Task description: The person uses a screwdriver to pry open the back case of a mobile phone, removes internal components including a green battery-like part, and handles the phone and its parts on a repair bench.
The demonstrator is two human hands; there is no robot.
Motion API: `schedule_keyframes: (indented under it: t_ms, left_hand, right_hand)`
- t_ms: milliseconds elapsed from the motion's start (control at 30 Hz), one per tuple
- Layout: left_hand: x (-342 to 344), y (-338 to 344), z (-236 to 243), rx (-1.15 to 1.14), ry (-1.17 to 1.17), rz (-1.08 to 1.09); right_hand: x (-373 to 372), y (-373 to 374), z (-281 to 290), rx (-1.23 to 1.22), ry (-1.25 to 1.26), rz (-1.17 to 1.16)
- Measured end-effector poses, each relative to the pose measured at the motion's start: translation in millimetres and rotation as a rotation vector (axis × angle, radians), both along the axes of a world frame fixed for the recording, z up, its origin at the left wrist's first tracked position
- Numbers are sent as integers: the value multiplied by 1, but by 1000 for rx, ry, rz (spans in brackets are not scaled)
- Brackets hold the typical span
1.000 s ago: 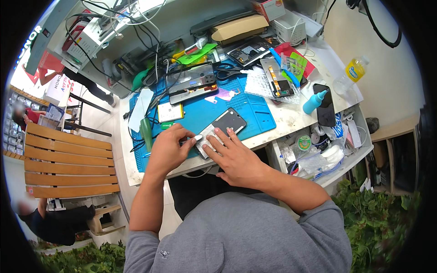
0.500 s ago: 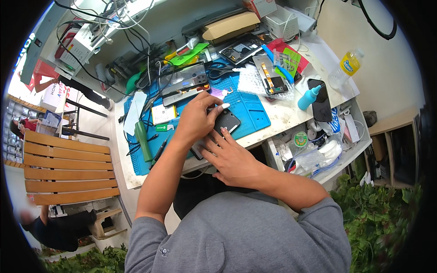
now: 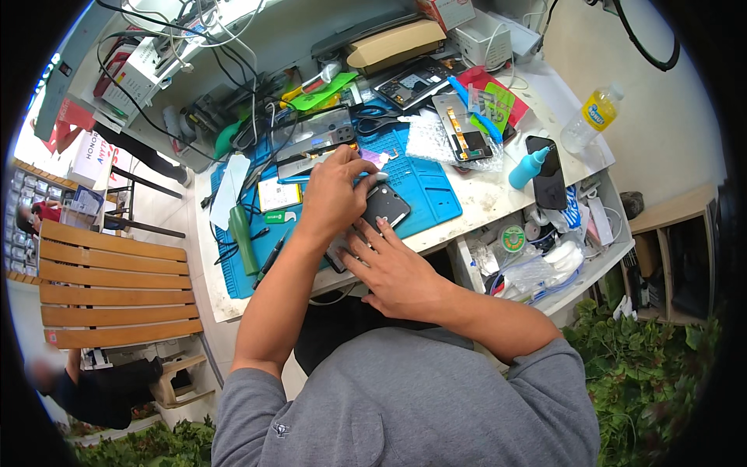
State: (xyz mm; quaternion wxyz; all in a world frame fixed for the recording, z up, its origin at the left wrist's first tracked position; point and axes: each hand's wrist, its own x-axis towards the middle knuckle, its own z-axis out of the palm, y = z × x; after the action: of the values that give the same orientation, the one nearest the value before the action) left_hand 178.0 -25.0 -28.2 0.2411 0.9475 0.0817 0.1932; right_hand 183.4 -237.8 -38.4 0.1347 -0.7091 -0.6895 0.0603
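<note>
My left hand [image 3: 336, 198] is closed in a pinch over a dark phone body [image 3: 387, 205] on the blue work mat [image 3: 428, 180]. Between its fingers is a slim stick-shaped tool [image 3: 380, 177]. Its pale end shows past the fingertips, and a light blue length appears to stick out on the hand's other side; its exact kind is unclear. With fingers spread, my right hand [image 3: 401, 272] lies over the near part of the phone, which hides much of it. Left of my left hand are a white battery [image 3: 278, 195] and a small green piece [image 3: 281, 218].
A green-handled tool [image 3: 243, 241] and a black pen-like tool [image 3: 271, 257] lie by my left forearm. Beyond are opened phone parts [image 3: 319, 140] and black scissors [image 3: 375, 121]. On the right stand a blue squeeze bottle [image 3: 528, 169] and an open, cluttered drawer [image 3: 615, 253].
My left hand has shifted slightly away from me, with the tool turned so that its light blue length now shows at left. My right hand stays nearly in place.
</note>
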Motion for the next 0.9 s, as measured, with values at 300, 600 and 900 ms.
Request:
schedule_keyframes:
  t_ms: [300,600,900]
  left_hand:
    - [-8,-5,14,-94,170,-71]
    - [2,6,6,64,69,-70]
    - [-8,16,15,27,-47,95]
  right_hand:
    - [1,-1,3,13,14,17]
    - [1,-1,1,30,13,0]
    - [1,1,-1,36,42,14]
